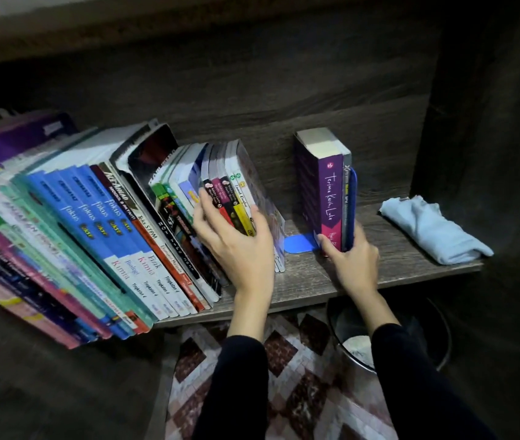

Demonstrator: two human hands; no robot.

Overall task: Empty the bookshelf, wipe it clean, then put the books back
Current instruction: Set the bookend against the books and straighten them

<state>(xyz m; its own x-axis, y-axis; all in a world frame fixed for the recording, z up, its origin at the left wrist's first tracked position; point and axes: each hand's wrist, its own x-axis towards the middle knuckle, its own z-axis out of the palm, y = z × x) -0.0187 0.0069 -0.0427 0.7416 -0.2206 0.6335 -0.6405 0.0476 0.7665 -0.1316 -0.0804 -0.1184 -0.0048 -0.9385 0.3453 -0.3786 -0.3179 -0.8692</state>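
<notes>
Dark wood-grain shelf (315, 281) bears one long leaning row of books (93, 217), two upright books (328, 192) against one blue bookend (298, 242), and one folded cloth (426, 227) at its right end. The left hand (236, 246) grips the row's slim novels (236, 204); the right hand (353, 258) clasps the upright pair's base. One bin (436, 338) stands below.

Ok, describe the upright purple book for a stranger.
Start at the wooden shelf. Right of the leaning row, past a gap, stands a blue bookend. The purple book is the thicker of two held against it, white script down its spine.
</notes>
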